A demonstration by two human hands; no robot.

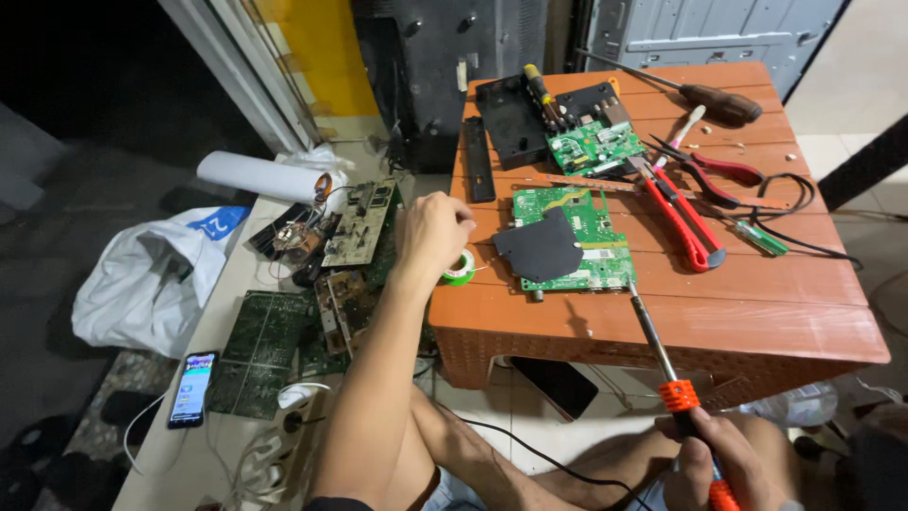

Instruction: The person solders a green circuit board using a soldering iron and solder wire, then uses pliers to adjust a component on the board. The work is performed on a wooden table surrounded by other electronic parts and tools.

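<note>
- Green circuit board (591, 222) lies flat on the orange-brown plastic table (757, 322), about mid-table w/ a dark sheet (539, 248) covering its near-left corner.
- Soldering iron (662, 355): tip sits right at the board's near-right edge; whether it touches can't be told. Long axis runs from tip on the far side down to the orange grip on the near side, leaning slightly right.
- Right hand (724, 459) is wrapped tight round the iron's handle, low at the near edge of view and below table level; the board lies far & a bit left of that grip.
- Left hand (430, 232) is over the table's left edge, fingers curled in, just above/at a small green solder spool (461, 268). Looks like fingertips touch it, but actual pinch is hidden, so grip can't be told. Forearm comes straight up from near, wrist bent over.
- The left hand is the nearer one to the board: the spool sits just left of the dark sheet.
- Far on the table: second small green board (594, 147) on a black housing (515, 118), yellow-handled screwdriver (541, 93), long brown-handled screwdriver (719, 102).
- Right of the board: red utility knife (686, 220), red-handled pliers (719, 175), black cable (804, 222).
- Left of the table, lower surface: pile of old boards (274, 336), phone w/ lit screen (193, 388), white plastic bag (142, 279), white roll (260, 177).
</note>
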